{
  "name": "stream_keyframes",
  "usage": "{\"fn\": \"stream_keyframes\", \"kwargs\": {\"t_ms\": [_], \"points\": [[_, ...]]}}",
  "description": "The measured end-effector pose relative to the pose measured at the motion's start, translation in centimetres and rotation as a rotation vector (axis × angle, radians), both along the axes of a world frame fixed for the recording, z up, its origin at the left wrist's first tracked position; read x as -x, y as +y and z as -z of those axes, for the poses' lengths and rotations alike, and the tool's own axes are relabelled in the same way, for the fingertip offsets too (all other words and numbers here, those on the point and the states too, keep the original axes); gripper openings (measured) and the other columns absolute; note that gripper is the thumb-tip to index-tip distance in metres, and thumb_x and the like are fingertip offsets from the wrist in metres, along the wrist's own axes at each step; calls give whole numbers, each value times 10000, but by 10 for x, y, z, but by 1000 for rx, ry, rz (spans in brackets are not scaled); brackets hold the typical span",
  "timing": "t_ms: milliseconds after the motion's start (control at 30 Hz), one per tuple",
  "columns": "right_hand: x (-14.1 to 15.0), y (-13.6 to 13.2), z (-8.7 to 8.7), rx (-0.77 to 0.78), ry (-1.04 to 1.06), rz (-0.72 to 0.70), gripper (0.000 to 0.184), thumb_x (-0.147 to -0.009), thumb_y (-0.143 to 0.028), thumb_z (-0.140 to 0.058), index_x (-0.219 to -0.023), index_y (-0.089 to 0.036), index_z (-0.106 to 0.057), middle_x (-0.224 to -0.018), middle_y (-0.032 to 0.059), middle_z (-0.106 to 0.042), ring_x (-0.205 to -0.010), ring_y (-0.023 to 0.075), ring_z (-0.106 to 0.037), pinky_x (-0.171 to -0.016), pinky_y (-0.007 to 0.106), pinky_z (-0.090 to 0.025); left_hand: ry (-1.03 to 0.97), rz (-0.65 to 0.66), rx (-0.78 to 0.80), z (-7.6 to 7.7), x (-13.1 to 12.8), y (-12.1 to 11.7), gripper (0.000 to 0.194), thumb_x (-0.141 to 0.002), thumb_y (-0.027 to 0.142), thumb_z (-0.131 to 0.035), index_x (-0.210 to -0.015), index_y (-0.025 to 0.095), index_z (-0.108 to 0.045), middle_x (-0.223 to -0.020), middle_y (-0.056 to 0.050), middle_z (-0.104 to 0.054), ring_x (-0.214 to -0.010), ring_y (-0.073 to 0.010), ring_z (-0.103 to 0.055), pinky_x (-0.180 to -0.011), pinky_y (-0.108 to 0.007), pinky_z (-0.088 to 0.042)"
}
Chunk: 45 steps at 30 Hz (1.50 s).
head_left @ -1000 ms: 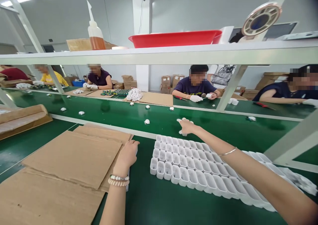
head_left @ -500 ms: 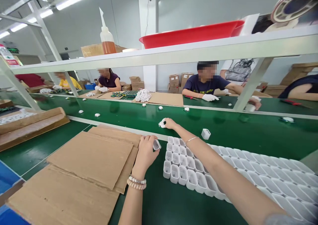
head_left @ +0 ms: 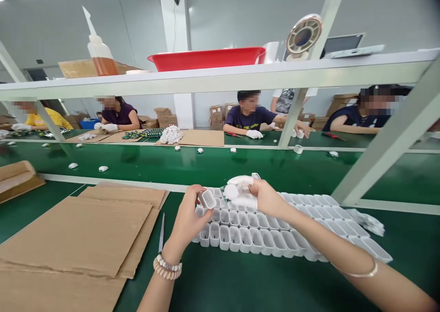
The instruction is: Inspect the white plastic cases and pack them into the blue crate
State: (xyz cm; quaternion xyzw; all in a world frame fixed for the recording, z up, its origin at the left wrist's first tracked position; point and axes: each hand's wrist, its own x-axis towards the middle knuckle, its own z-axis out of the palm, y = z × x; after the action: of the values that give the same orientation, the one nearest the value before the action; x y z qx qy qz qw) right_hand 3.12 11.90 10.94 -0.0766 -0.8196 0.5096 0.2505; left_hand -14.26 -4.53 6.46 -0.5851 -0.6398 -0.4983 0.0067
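Observation:
My left hand (head_left: 185, 218) grips a white plastic housing (head_left: 208, 199), its open end tilted toward me. My right hand (head_left: 268, 197), with white coverings on its fingers, pinches a rounded white part with a green circuit board edge (head_left: 231, 192). The two pieces are close together but apart. Beneath and beside both hands stand rows of white open-topped housings (head_left: 245, 238) on the green bench. The right hand and forearm hide some of the rows.
Cardboard sheets (head_left: 75, 234) and tweezers (head_left: 162, 231) lie at left. Beyond, a green conveyor belt (head_left: 154, 160) carries small white parts. A shelf (head_left: 206, 80) with a red tray (head_left: 209, 59) spans above; its post (head_left: 388, 133) stands at right. Co-workers sit across the belt.
My right hand has come back from the belt with the white part, toward the housing in my left hand. The left hand has turned the housing's opening toward me. The view has swung right.

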Motion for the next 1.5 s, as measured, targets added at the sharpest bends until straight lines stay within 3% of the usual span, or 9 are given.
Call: {"fn": "stream_keyframes", "kwargs": {"t_ms": [100, 300, 467, 600, 767, 933, 1200, 1500], "points": [[-30, -22, 1, -68, 8, 65, 484, -749, -305, -774, -1196, -201, -621, -1169, 91, -659, -1035, 244, -637, -915, 393, -528, 21, 47, 19, 1, -10, 2, 372, -778, 136, -625, -1097, 233, -461, -1235, -74, -522, -920, -184, -555, -748, -308, -464], [-44, -33, 5, -195, -15, 96, 446, -797, -325, -728, -1223, -246, -622, -1147, 62, -660, -979, 221, -631, -835, 358, -537, 18, -14, -20, 8, -15, 6, 435, -768, 260, -732, -1105, 225, -458, -964, -24, -573, -824, -168, -575, -705, -283, -472], [-46, -40, 7, -319, -32, 49, 375, -848, -311, -670, -1216, -257, -628, -1091, 57, -667, -893, 185, -620, -813, 334, -518, 177, -8, -105, 12, -17, 7, 213, -809, 241, -677, -927, 214, -502, -923, -34, -548, -831, -179, -581, -663, -273, -475], [-43, -45, 9, -330, -14, 47, 341, -871, -295, -643, -1210, -263, -630, -1061, 47, -665, -829, 157, -609, -776, 300, -509, 238, 59, -118, 21, -22, 9, 338, -830, 138, -576, -1134, 223, -454, -1134, -88, -605, -1047, -221, -612, -844, -345, -519], [-41, -48, 16, -361, 11, 106, 313, -887, -323, -617, -1188, -244, -646, -1006, 55, -665, -821, 173, -614, -761, 308, -508, 393, -6, -159, 26, -31, 11, 537, -812, 119, -525, -1330, 180, -396, -1060, -99, -600, -951, -229, -618, -786, -354, -541], [-42, -54, 17, -444, 66, 127, 299, -926, -330, -555, -1194, -234, -645, -918, 58, -663, -791, 185, -613, -728, 319, -505, 486, -74, -254, 24, -38, 13, 522, -845, 134, -510, -1355, 171, -399, -1125, -130, -540, -1023, -249, -572, -826, -386, -538], [-44, -60, 16, -429, 49, 158, 326, -935, -383, -551, -1228, -256, -620, -907, 57, -657, -716, 171, -596, -667, 308, -507, 507, -141, -298, 24, -43, 10, 582, -851, 98, -527, -1404, 170, -361, -1124, -129, -495, -1025, -243, -540, -824, -361, -526], [-45, -62, 29, -579, 100, 241, 388, -921, -193, -515, -1301, -253, -565, -919, 79, -648, -730, 198, -604, -676, 345, -528, 506, -145, -275, 26, -45, 11, 619, -852, 65, -505, -1435, 171, -328, -1144, -127, -473, -1042, -233, -522, -843, -341, -512]]}}
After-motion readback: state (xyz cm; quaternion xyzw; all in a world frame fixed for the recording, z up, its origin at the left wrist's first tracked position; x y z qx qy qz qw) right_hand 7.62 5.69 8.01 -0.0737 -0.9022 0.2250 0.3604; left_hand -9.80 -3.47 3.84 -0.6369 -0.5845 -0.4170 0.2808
